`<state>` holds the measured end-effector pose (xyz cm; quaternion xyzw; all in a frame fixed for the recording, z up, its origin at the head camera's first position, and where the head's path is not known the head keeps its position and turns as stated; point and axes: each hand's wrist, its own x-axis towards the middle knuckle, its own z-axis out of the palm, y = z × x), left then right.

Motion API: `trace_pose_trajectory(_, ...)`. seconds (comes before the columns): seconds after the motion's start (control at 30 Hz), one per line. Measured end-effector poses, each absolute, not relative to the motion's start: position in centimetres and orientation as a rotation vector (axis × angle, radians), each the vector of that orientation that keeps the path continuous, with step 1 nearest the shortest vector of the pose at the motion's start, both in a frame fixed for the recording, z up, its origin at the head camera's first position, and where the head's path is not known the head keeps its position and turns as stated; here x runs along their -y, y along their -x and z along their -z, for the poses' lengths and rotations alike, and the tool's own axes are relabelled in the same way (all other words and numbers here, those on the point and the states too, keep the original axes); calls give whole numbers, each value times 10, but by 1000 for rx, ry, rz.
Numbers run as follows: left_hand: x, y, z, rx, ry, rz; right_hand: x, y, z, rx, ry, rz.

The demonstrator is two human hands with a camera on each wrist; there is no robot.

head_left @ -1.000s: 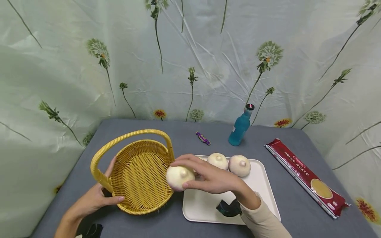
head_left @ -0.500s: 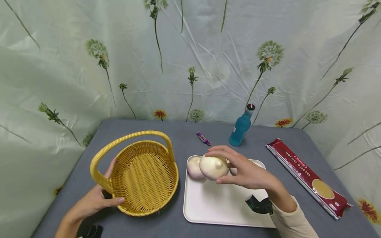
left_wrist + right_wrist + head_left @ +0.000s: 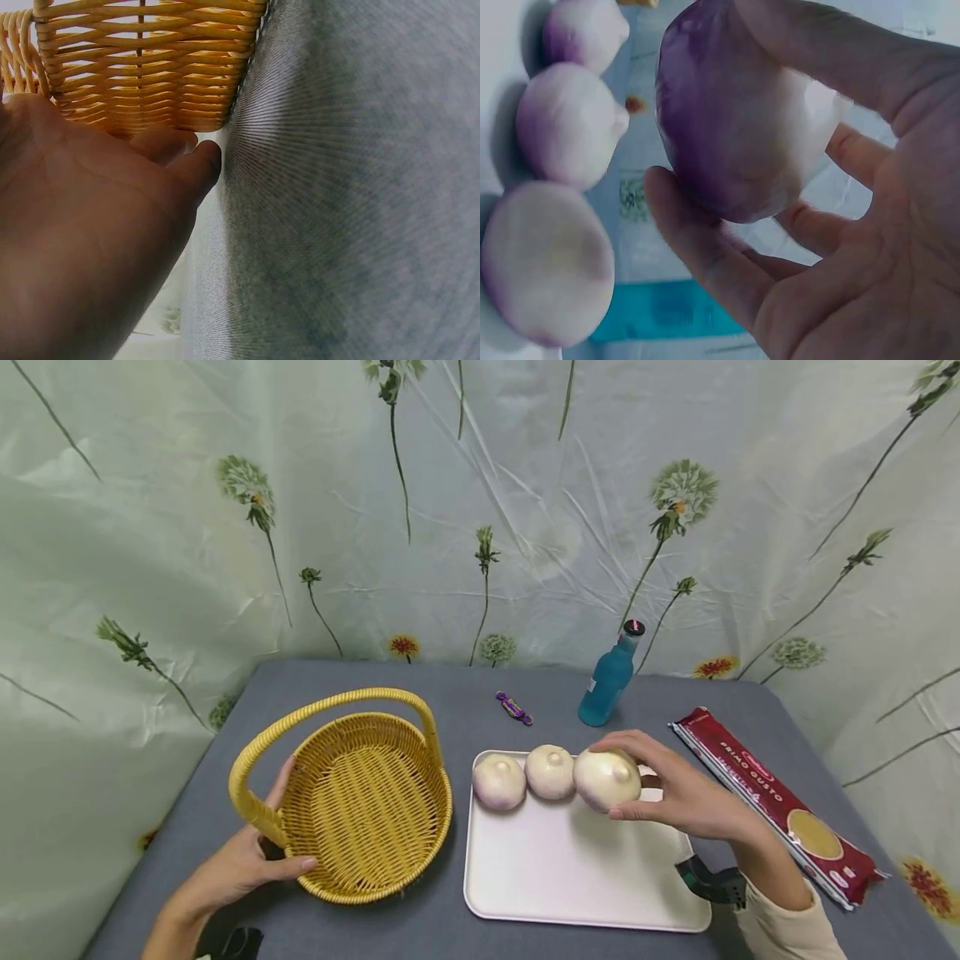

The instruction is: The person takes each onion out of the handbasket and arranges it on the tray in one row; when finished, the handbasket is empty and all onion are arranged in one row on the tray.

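My right hand [image 3: 678, 789] holds a white and purple turnip [image 3: 606, 779] between thumb and fingers, above the far side of the white tray [image 3: 585, 893]. In the right wrist view the held turnip [image 3: 735, 120] is clear of three others in a row. Two of those, a left turnip [image 3: 498, 782] and a middle turnip [image 3: 551, 772], show in the head view; the third is hidden behind the held one. My left hand [image 3: 240, 864] grips the left side of a yellow wicker basket [image 3: 367, 810], thumb over the rim. Nothing lies inside the basket.
A blue bottle [image 3: 606, 685] stands behind the tray, with a purple wrapped candy [image 3: 514, 708] to its left. A red spaghetti packet [image 3: 780, 810] lies along the right side of the grey table [image 3: 465, 693]. A floral curtain hangs behind.
My right hand has carried the turnip rightward from beside the basket's rim to over the tray's far right part. The left hand and basket have stayed in place.
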<state>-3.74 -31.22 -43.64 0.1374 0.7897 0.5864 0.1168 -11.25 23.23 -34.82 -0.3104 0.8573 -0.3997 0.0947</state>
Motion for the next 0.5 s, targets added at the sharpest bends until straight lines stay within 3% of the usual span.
trace_pose_trajectory(0.5,311,35,433,-2334,-410,-1708,-263,111,364,-2606,856,1228)
